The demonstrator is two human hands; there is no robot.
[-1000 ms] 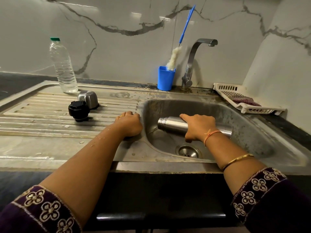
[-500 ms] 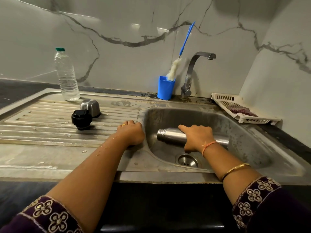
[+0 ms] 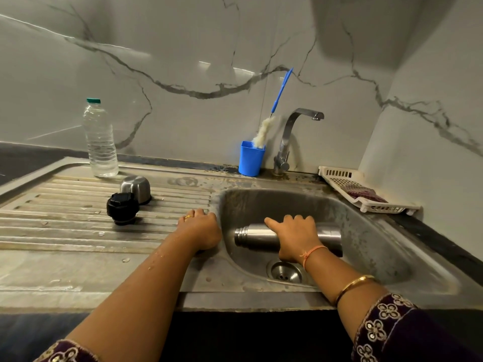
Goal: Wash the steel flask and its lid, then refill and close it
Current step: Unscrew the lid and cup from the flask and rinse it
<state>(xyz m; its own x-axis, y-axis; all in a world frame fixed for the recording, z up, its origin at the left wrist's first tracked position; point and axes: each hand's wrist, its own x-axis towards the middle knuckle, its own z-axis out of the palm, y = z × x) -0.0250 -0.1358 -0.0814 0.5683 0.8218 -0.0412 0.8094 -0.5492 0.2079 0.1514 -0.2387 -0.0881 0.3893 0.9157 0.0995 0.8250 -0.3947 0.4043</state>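
Observation:
The steel flask (image 3: 254, 235) lies on its side in the sink basin (image 3: 366, 231), its open mouth pointing left. My right hand (image 3: 294, 236) is wrapped over the flask's middle, gripping it. My left hand (image 3: 201, 229) rests with curled fingers on the sink's left rim, holding nothing. On the ribbed drainboard (image 3: 65, 231) stand the black inner lid (image 3: 122, 209) and, just behind it, the upturned steel cap (image 3: 136, 188).
A clear water bottle (image 3: 99, 139) with a green cap stands at the back left. A blue cup (image 3: 251, 159) holds a bottle brush (image 3: 264, 133) beside the tap (image 3: 292, 134), whose spout shows no water. A white tray (image 3: 366, 194) with a scrubber sits at the right.
The view has tilted upward, showing more wall. Both hands and the flask keep nearly the same places in the sink.

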